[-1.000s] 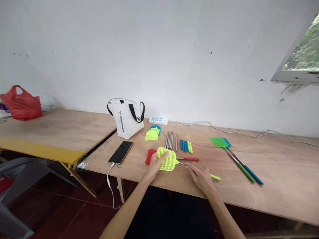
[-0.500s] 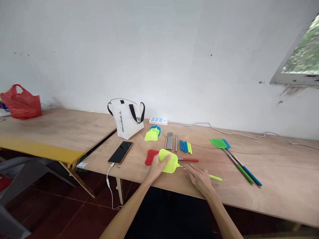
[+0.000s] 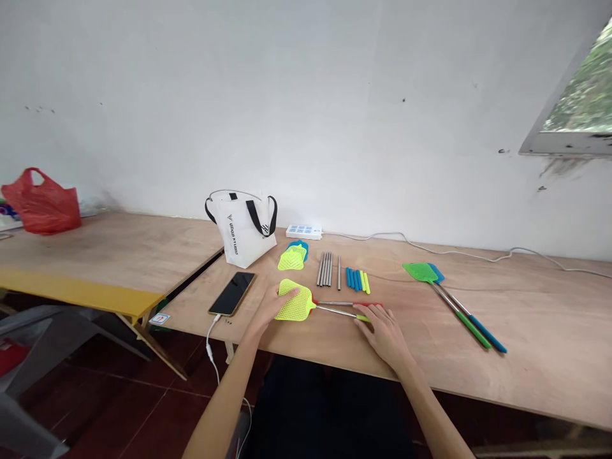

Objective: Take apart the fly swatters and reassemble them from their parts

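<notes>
A yellow fly swatter [image 3: 296, 306] lies across the table near me, over a red fly swatter [image 3: 335, 303] that is mostly hidden beneath it. My left hand [image 3: 270, 307] grips the left edge of the yellow mesh head, thumb on top. At the other end, my right hand [image 3: 382, 331] has its thumb and fingers around the yellow handle, close to the red one. Beyond them lie several metal rods [image 3: 325, 269], a separate rod [image 3: 339, 273], and blue and yellow grip sleeves [image 3: 357, 280]. Loose yellow mesh heads [image 3: 291, 259] and a blue head [image 3: 301, 243] are stacked farther back.
A green fly swatter [image 3: 421, 272] and a blue one [image 3: 485, 333] lie to the right. Leftward are a phone [image 3: 232, 294] on a cable and a white bag [image 3: 241, 233]. A power strip [image 3: 304, 232] sits by the wall; a red plastic bag [image 3: 43, 204] rests on the neighbouring table.
The yellow fly swatter has moved left, over the red one. My left hand went left with its head, while my right hand now touches the yellow handle instead of the shaft area.
</notes>
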The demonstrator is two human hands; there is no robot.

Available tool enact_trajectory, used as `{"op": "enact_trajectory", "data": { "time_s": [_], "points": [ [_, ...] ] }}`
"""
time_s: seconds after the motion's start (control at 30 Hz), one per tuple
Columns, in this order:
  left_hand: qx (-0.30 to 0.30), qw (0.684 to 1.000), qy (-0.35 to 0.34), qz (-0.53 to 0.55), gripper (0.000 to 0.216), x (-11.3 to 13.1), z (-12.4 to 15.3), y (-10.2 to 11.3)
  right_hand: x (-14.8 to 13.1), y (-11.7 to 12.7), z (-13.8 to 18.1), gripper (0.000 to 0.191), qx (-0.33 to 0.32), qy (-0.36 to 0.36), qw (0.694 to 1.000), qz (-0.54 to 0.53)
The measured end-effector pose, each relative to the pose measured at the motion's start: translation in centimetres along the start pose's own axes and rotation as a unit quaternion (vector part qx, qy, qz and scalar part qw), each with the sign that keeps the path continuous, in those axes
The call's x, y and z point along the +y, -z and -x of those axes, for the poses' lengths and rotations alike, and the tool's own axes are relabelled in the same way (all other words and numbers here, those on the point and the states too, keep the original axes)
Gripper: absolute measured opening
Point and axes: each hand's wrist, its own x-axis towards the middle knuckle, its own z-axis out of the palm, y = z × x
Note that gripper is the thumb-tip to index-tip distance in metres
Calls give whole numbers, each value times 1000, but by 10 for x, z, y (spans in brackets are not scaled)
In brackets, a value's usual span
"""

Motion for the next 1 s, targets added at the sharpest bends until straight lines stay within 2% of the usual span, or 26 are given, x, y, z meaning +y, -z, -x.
{"op": "enact_trajectory", "data": {
  "time_s": [0.1,0.23,0.37,0.5,0.63,0.77,1.0],
  "points": [
    [2,999,-25,-43,52,-5,-4,19,3,-2,1,30,-9,-27,1000,7],
    [-33,991,-38,-125,53,-13,-5,29,10,-3,4,30,-7,-63,998,9],
    [-8,974,-75,-215,49,-21,-7,29,26,-3,8,32,-13,-73,997,-6],
    [31,947,-143,-287,52,-29,-14,26,42,-2,12,34,-26,-80,996,-7],
    [64,907,-179,-376,37,-36,-17,21,45,-2,14,36,-39,-81,996,16],
    [58,870,-190,-451,30,-38,-16,19,43,-6,15,37,-31,-74,996,43],
    [46,850,-200,-486,33,-40,-15,19,45,-12,16,36,-9,-90,994,64]
  ]
}}
